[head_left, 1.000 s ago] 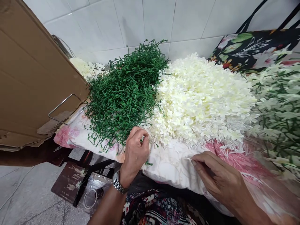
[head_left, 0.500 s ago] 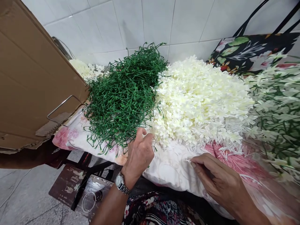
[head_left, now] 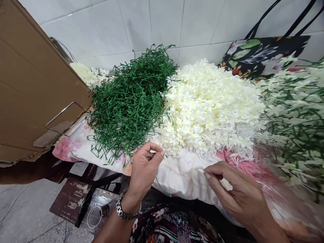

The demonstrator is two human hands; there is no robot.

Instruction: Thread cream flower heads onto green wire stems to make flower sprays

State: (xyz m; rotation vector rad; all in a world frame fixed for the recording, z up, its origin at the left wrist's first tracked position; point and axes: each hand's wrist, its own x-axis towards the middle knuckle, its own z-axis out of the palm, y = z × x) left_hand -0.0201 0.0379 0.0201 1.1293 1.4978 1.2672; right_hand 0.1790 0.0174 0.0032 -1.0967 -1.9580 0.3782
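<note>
"What's showing, left to right?"

"I'm seeing a cardboard box [head_left: 43, 81] standing beside a heap of green stems [head_left: 129, 104] on the cloth [head_left: 182, 173]. Just in front, my left hand [head_left: 144, 167] is pinching a green stem [head_left: 148, 157], mostly hidden."

"And farther right?"

"White flowers [head_left: 210, 104] are lying heaped against that pile; near them, my right hand [head_left: 236, 192] is pinching a small white piece [head_left: 200, 170] over the cloth. Beyond, a patterned bag [head_left: 263, 55] is standing behind stemmed flowers [head_left: 295, 111]."
</note>
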